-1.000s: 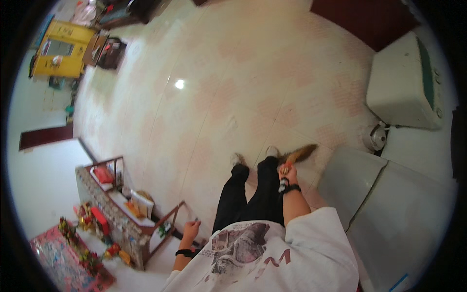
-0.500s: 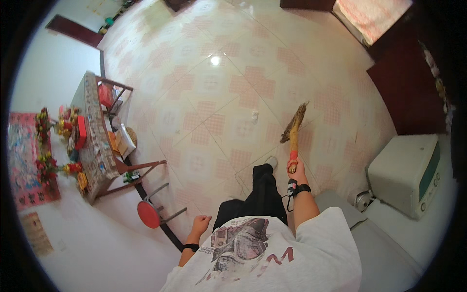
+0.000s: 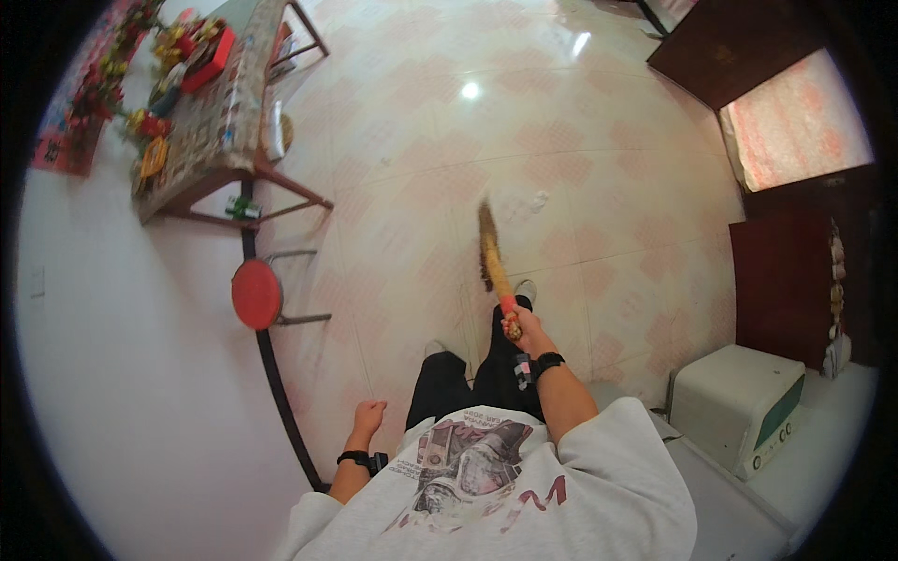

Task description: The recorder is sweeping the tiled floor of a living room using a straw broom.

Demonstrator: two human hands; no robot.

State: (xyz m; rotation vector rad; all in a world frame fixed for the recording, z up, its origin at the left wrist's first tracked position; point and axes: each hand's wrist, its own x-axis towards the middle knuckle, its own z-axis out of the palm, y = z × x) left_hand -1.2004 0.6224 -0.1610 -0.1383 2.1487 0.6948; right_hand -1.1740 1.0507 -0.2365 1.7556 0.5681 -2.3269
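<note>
My right hand (image 3: pixel 528 332) is closed around the red-wrapped handle of a short straw hand broom (image 3: pixel 497 271). The broom points away from me, ahead of my feet, and its dark bristles are blurred by motion. Just right of the broom's far end lies a small crumpled white scrap (image 3: pixel 540 199) on the tiled floor (image 3: pixel 412 271). My left hand (image 3: pixel 368 417) hangs low at my left side, loosely closed with the thumb along the top. No object shows in it, and it touches nothing.
A red-topped stool (image 3: pixel 256 294) stands by the left wall, below a covered table (image 3: pixel 210 122) bearing flowers and a red box. At right are a cream-coloured appliance (image 3: pixel 725 397) on a pale surface, dark red cabinets (image 3: pixel 781 285) and a pink-patterned panel (image 3: pixel 795 122).
The broom has swung left with my right hand, its tip now left of the white scrap. My view has turned and moved forward. My left hand stays low and loosely closed.
</note>
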